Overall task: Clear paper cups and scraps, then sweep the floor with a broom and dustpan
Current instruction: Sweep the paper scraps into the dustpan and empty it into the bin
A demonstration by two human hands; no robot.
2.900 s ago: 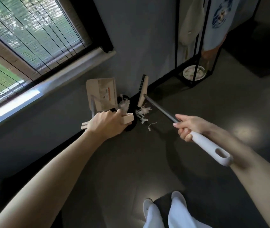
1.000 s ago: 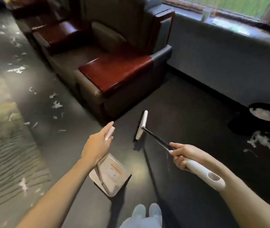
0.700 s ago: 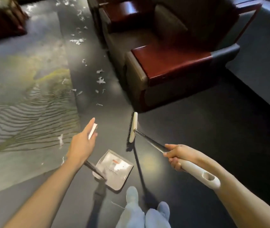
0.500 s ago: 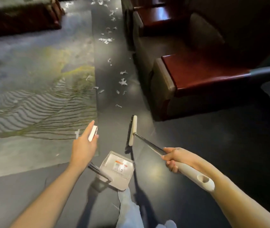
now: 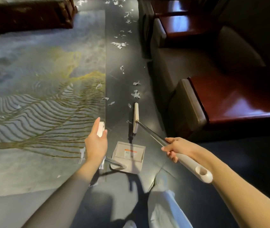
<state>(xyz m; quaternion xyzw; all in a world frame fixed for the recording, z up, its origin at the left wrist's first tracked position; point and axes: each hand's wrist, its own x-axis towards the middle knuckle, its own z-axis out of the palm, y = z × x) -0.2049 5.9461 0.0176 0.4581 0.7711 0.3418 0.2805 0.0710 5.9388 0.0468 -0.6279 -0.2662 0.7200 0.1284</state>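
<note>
Broom (image 5: 135, 118) handle is clamped in the right hand's (image 5: 175, 148) grip, the dustpan (image 5: 128, 156) handle in the left hand's (image 5: 96, 145), its pan low at centre frame. The person has turned from the window corner to a dark floor strip (image 5: 117, 76), where paper scraps (image 5: 135, 94) trail toward the top. A rug (image 5: 40, 96) at left and an armchair (image 5: 196, 102) at right hem the sweep.

head camera, wide-angle, looking steeply down at floor (image 5: 124, 76)
</note>
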